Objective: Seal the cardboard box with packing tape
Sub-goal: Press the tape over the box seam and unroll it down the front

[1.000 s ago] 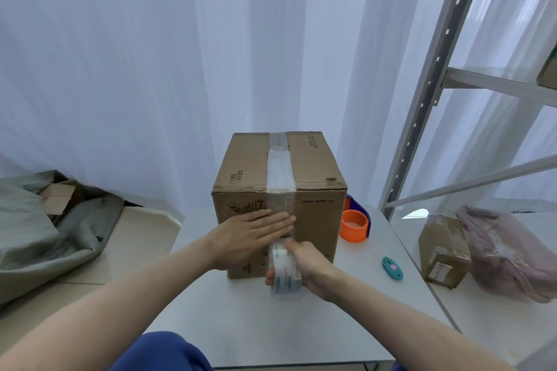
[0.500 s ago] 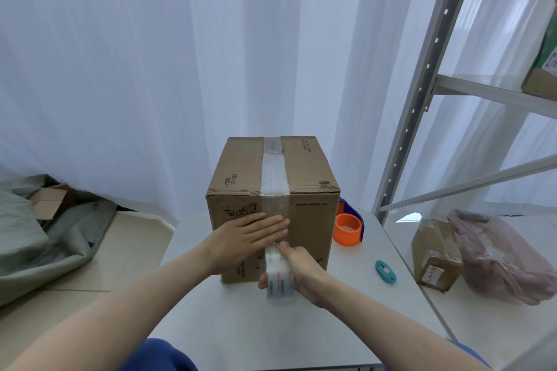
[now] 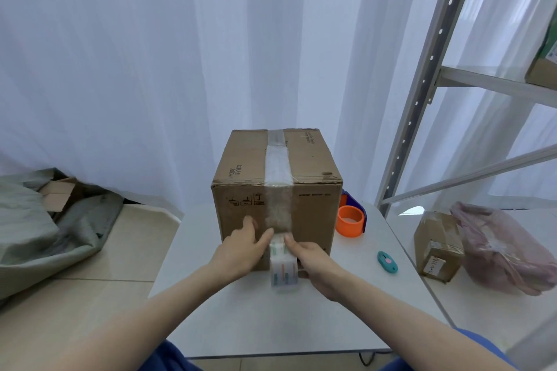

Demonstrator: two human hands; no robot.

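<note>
Against box point(image 3: 310, 214), right-hand grip point(image 3: 313, 262) on roll point(image 3: 283, 268)

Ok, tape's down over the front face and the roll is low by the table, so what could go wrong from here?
1. The tape on the front looks wrinkled and cloudy; it may not bond well unless the left hand smooths it.
2. The roll in the right hand is near the table, so the strip isn't cut; pulling could peel it off the box.
3. The cutter lies out of hand; tearing may leave a ragged end.

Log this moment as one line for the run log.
phase: taping front face | left hand: pressing tape on cardboard box | right hand: holding tape roll | strip: uncut
</note>
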